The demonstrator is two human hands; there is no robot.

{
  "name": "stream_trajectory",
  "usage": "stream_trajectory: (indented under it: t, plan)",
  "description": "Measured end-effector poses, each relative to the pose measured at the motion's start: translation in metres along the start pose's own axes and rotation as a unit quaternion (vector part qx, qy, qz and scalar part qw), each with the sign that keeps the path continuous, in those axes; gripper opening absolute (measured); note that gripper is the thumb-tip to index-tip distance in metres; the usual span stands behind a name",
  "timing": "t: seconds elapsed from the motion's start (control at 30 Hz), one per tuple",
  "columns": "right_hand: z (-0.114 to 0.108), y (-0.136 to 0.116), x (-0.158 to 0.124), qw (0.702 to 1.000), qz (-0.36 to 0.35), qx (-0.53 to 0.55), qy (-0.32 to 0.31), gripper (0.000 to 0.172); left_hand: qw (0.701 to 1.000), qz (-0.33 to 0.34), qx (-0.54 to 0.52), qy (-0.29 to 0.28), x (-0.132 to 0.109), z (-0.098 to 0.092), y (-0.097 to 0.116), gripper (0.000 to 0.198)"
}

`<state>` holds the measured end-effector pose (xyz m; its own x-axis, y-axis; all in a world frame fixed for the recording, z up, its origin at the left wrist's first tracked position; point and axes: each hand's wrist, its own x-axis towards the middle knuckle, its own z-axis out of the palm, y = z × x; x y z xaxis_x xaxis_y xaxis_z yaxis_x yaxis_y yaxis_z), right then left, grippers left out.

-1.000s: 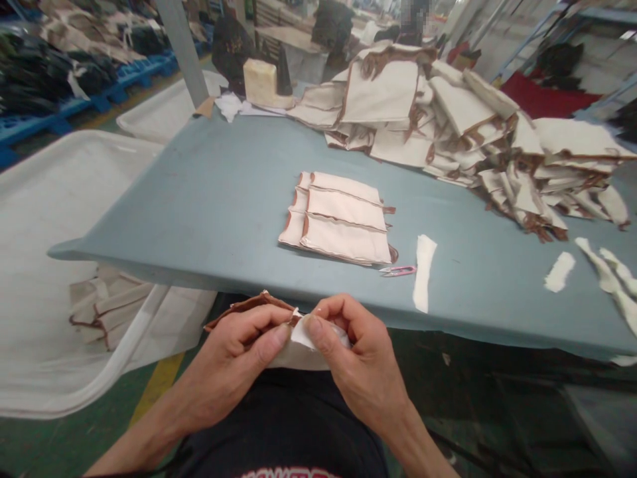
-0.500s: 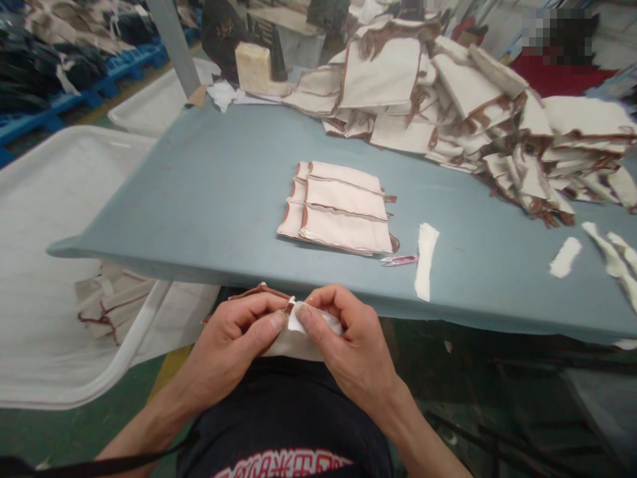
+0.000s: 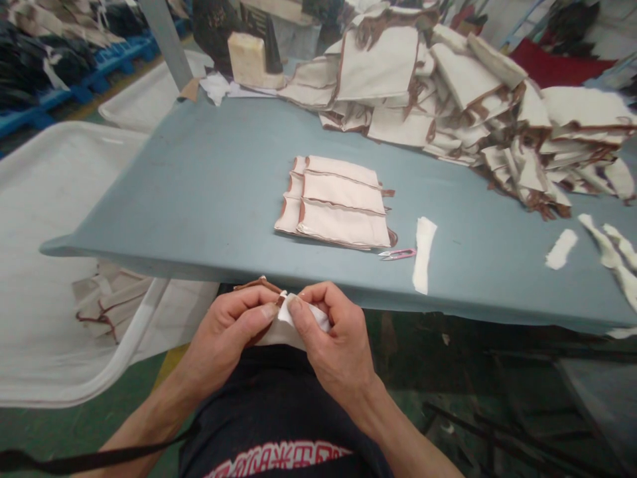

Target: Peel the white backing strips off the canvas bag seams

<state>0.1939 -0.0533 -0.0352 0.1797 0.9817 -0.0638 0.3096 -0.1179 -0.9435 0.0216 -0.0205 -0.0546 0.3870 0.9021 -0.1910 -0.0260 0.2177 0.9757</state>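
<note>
My left hand (image 3: 229,332) and my right hand (image 3: 332,338) meet in front of my lap, just below the near edge of the grey-blue table (image 3: 199,192). Both pinch a cream fabric piece with brown trim (image 3: 279,330). My right thumb and fingers grip a white strip (image 3: 303,317) at its upper edge. My left thumb presses on the fabric beside it. On the table ahead lies a neat stack of the same cream pieces (image 3: 338,209). Small pink thread snips (image 3: 398,253) lie to the right of that stack.
A large loose pile of cream and brown pieces (image 3: 462,106) covers the table's far right. White strips (image 3: 423,255) and scraps (image 3: 561,248) lie near the front edge. A white tub (image 3: 44,265) with several pieces stands at my left. A cream block (image 3: 246,60) sits at the back.
My hands stay together on the fabric piece and have drawn slightly closer. The view has tilted down a little, so the table sits higher in the frame.
</note>
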Motion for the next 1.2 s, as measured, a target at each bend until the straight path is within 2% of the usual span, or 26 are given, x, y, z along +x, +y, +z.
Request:
stream_trajectory:
  t: [0.27,0.5,0.6,0.77,0.83,0.97,1.03,1.1,1.2]
  plan:
    - [0.008,0.004,0.003,0.999,-0.028,-0.026,0.016,0.027,0.998,-0.033,-0.06,0.018,0.0,-0.002,-0.007,0.023]
    - [0.009,0.012,0.003,1.0,-0.015,-0.01,0.01,0.025,0.997,0.019,0.069,0.002,0.004,0.0,0.0,0.025]
    - [0.008,0.016,0.004,0.996,0.034,0.07,-0.034,0.027,0.989,0.046,0.136,0.015,0.001,0.006,0.005,0.026]
    - [0.006,0.022,0.01,0.962,0.109,0.208,-0.136,0.043,0.971,0.088,0.221,0.014,-0.005,0.008,0.006,0.025]
    - [0.005,0.024,0.011,0.937,0.137,0.259,-0.189,0.05,0.968,0.101,0.229,0.007,-0.008,0.006,0.006,0.024]
    - [0.0,0.027,0.01,0.86,0.193,0.353,-0.314,0.055,0.974,0.116,0.189,-0.044,-0.012,0.001,0.008,0.024]
    - [-0.002,0.026,0.01,0.838,0.206,0.37,-0.343,0.056,0.979,0.105,0.162,-0.064,-0.011,-0.002,0.009,0.024]
    - [-0.003,0.025,0.01,0.837,0.202,0.377,-0.342,0.057,0.983,0.088,0.141,-0.076,-0.009,-0.004,0.01,0.024]
    - [-0.003,0.021,0.011,0.872,0.157,0.359,-0.294,0.057,0.985,0.063,0.132,-0.093,-0.002,-0.007,0.012,0.029]
